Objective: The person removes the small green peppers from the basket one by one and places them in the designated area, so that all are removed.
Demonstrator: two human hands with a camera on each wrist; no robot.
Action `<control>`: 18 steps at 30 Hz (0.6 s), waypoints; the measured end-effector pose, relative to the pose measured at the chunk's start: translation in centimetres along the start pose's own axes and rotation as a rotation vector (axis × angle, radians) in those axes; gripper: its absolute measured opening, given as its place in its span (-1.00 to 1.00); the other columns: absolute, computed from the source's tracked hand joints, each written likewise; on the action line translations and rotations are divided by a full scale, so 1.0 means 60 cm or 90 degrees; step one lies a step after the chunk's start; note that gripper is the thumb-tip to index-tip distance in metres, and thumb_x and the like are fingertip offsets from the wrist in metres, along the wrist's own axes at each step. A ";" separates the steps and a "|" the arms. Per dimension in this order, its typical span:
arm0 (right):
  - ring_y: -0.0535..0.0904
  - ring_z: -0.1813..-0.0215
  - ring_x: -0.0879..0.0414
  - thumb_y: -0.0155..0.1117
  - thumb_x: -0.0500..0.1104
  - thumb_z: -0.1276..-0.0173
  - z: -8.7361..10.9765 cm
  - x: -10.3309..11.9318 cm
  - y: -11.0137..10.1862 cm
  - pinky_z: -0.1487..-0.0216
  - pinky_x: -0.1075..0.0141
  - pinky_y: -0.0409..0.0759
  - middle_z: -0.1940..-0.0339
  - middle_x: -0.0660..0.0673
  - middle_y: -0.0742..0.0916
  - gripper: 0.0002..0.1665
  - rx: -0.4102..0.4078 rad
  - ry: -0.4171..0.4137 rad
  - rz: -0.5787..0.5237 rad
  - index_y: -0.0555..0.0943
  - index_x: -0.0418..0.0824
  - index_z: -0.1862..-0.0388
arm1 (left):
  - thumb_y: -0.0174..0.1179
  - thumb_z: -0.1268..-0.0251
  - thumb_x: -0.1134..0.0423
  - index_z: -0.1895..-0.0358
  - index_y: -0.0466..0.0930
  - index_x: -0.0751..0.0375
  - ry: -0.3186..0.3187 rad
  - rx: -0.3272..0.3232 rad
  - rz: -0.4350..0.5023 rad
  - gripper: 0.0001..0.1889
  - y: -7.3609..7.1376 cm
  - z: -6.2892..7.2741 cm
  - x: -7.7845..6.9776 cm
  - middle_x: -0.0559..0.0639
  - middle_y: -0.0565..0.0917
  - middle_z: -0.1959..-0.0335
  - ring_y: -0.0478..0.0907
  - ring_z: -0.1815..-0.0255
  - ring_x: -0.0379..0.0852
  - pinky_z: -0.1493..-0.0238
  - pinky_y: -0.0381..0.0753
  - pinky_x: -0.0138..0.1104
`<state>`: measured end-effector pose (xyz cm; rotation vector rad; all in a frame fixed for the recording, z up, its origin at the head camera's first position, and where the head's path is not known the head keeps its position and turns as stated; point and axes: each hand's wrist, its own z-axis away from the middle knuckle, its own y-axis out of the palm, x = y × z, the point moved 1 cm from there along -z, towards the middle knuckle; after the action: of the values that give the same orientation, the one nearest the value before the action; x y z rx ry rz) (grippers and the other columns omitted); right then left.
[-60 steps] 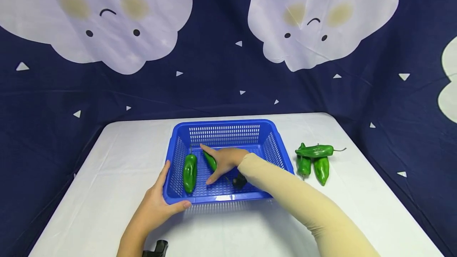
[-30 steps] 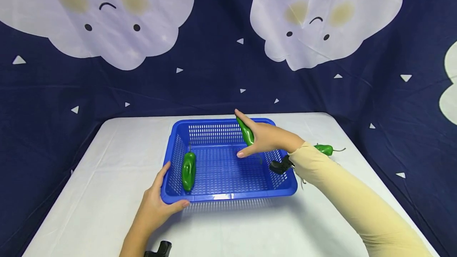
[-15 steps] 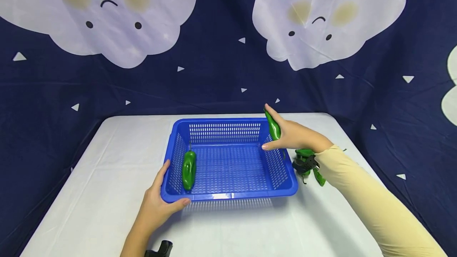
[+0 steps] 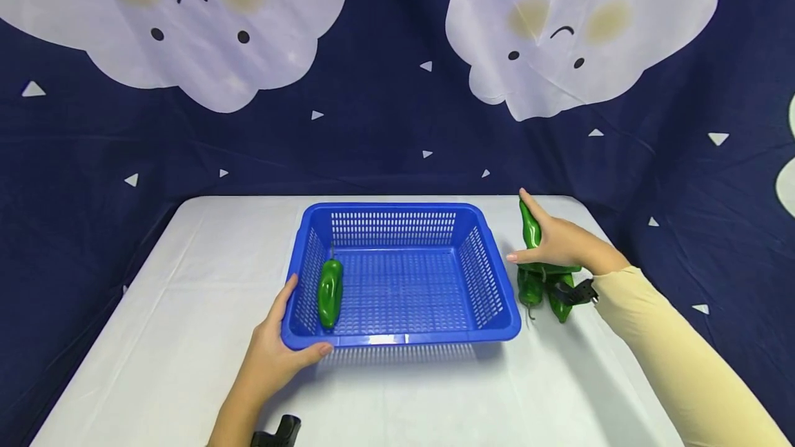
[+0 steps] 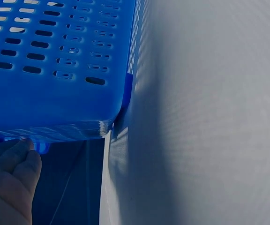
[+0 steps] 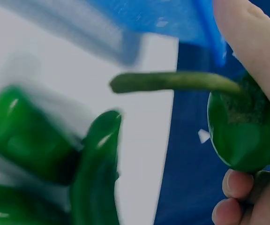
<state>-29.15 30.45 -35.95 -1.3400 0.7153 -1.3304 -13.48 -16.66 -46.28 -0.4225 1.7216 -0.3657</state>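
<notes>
My right hand (image 4: 559, 240) grips a green chili pepper (image 4: 531, 225) above the table, to the right of the basket. In the right wrist view that held pepper (image 6: 243, 136) shows its curved stem toward the camera. Below it lies a small heap of several green peppers (image 4: 531, 290), partly covered by my hand. My left hand (image 4: 273, 336) grips the front left corner of the blue plastic basket (image 4: 404, 339), thumb along the front rim. One green pepper (image 4: 330, 293) lies in the basket along its left side.
The basket stands in the middle of the white-covered table (image 4: 149, 336). A dark blue cloth with clouds (image 4: 397, 123) hangs behind the table's far edge. Black wrist gear (image 4: 574, 292) hangs below my right wrist, over the pepper heap.
My right hand has lifted a pepper out of the basket and carried it rightward to above the heap. My left hand has stayed on the basket corner.
</notes>
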 end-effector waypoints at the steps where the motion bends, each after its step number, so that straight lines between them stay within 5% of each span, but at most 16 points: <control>1: 0.56 -0.21 -0.30 0.38 0.59 0.11 0.001 -0.008 0.003 -0.24 -0.24 0.47 -0.33 -0.58 0.47 0.68 -0.001 0.003 0.005 -0.51 0.06 -0.62 | 0.62 0.22 0.08 -0.61 -0.08 -0.18 0.000 0.000 -0.001 0.28 0.000 0.000 0.000 0.34 0.32 -0.48 0.49 -0.29 0.38 -0.24 0.50 0.20; 11: 0.52 -0.26 -0.39 0.41 0.49 -0.01 0.020 -0.059 0.045 -0.25 -0.29 0.44 -0.31 -0.63 0.46 0.61 0.013 0.021 0.015 -0.46 -0.06 -0.63 | 0.62 0.21 0.07 -0.61 -0.09 -0.19 0.000 0.005 -0.010 0.28 0.001 -0.003 0.001 0.35 0.32 -0.47 0.47 -0.31 0.39 -0.25 0.47 0.22; 18: 0.62 0.04 -0.14 0.40 0.53 0.04 0.019 -0.038 0.060 -0.02 -0.11 0.59 -0.14 -0.46 0.63 0.60 0.001 0.009 0.037 -0.38 0.00 -0.65 | 0.61 0.21 0.05 -0.61 -0.11 -0.23 -0.011 0.007 -0.017 0.28 -0.002 -0.005 0.006 0.36 0.30 -0.48 0.45 -0.32 0.41 -0.25 0.45 0.26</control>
<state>-27.58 31.93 -39.80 -1.3001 0.7576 -1.2951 -13.81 -16.94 -46.48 -0.4399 1.6980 -0.3907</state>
